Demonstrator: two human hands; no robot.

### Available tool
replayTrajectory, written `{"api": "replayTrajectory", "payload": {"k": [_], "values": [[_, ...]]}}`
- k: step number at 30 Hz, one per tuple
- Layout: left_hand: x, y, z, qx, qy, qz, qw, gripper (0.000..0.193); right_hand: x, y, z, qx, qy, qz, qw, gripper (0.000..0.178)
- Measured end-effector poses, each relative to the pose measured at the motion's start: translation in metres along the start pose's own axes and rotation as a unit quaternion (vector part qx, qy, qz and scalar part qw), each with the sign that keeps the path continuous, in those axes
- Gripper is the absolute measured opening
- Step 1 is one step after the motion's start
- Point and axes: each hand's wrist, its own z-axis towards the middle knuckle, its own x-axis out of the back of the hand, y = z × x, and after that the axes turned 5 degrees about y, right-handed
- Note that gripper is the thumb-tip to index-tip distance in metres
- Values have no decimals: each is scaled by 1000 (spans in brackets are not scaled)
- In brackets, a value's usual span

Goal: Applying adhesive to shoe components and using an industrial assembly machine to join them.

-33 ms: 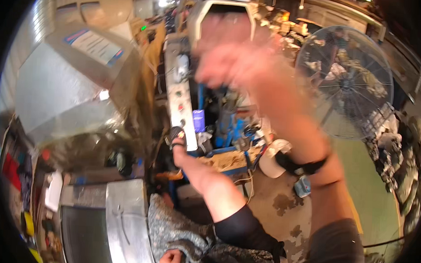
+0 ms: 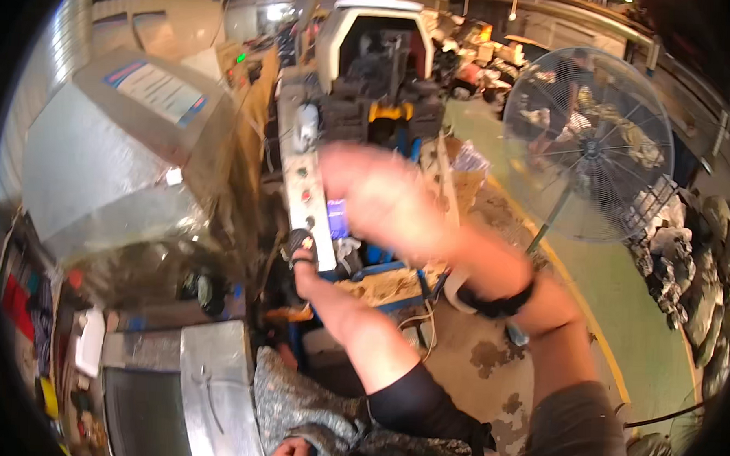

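Note:
My right hand [image 2: 374, 200] is smeared by motion over the middle of the work area, a black band round its wrist. Its fingers cannot be made out, nor whether anything is in them. Below it in the picture are a white control panel [image 2: 296, 174] with a red button and a blue-violet box [image 2: 336, 219]. At the lower edge my left hand [image 2: 292, 453] lies against dark patterned cloth [image 2: 313, 397], fingers curled; what they hold, if anything, is hidden. A bare leg [image 2: 352, 325] in black shorts stretches toward the panel's near end.
A dark machine [image 2: 379, 90] with a pale hood stands ahead. On the left are a large metal housing [image 2: 99, 159] and a metal-framed dark panel [image 2: 141, 414]. A caged fan [image 2: 592, 148] stands right, a person [image 2: 568, 94] behind it. Heaped pieces [image 2: 709, 267] line the far right.
My right hand has come down and nearer from in front of the hooded machine, uncovering its opening. My left hand stays low by the cloth. The view has shifted slightly.

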Motion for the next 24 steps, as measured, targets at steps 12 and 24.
{"api": "replayTrajectory", "payload": {"k": [12,24], "values": [[-39,6,68,-230,38,700,674,81,-230,114,-198,-22,-375,-26,927,35],[-27,-13,77,-259,102,578,767,58,-299,208,-160,-369,-78,263,888,27]]}}
